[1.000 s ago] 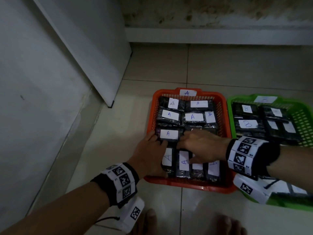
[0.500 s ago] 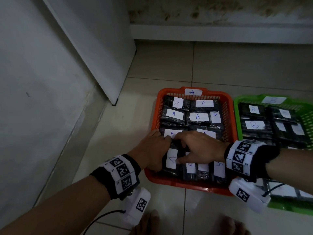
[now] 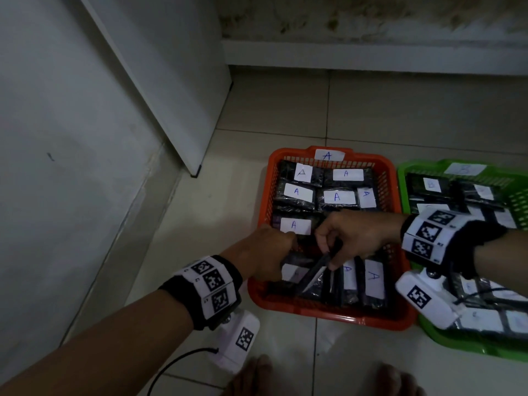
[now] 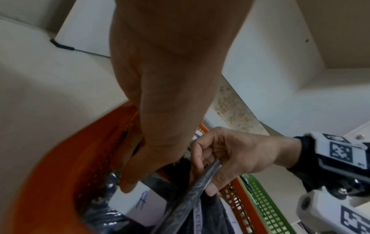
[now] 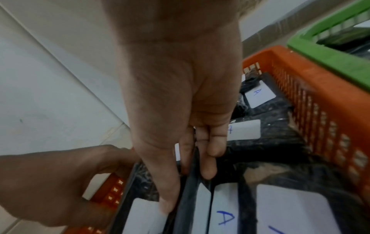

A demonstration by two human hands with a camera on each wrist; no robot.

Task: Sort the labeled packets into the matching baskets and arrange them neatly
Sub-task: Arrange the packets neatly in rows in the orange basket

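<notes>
Head view, right fingers: the right hand [image 3: 358, 234] pinches a dark packet [image 3: 314, 274] by its upper edge, thumb on one face and fingers on the other, so the packet stands tilted on edge in the near row of the orange basket [image 3: 328, 314].
Right wrist view, grip: thumb [image 5: 160, 174] lies along the left face of the packet [image 5: 190, 197], two fingers [image 5: 208, 158] curl over its top edge on the other side.
Left wrist view, same grip: the right hand [image 4: 236, 153] closes round the thin edge of the packet [image 4: 192, 196]; thumb tip shows below the edge.
Left fingers: the left hand [image 3: 268, 252] reaches down into the near left corner of the basket, fingers curled against the packets there; the left wrist view shows a fingertip [image 4: 128, 185] touching a packet just above its white "A" label [image 4: 140, 204]. Whether the hand grips anything, I cannot tell.
Packets near the hands: two "A" packets [image 3: 361, 281] stand on edge just right of the held one, side by side.
Packets farther off: more "A" packets [image 3: 337, 197] lie flat in the far rows of the orange basket.
Orange basket tag: a white "A" tag [image 3: 328, 155] sits on the far rim.
Green basket: a green basket [image 3: 463, 342] stands just right of the orange one, its rim touching or nearly so, holding dark packets with white labels.
Floor: both baskets rest on pale tiles [image 3: 371, 110], beside a white wall [image 3: 71, 138].
</notes>
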